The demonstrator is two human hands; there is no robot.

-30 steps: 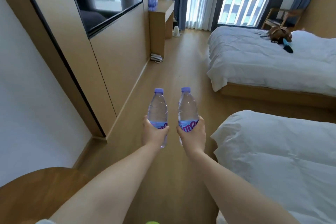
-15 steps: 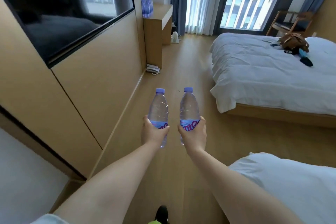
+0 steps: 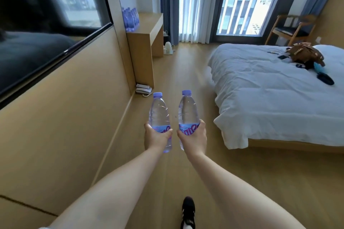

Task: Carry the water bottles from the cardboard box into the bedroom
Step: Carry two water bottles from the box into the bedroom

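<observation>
Head view, single camera: you look forward and down from head height along the wooden floor [image 3: 178, 72] toward the window [image 3: 249, 5]. Both forearms reach out from the lower edge, close to the lens; the window stands far off.
</observation>
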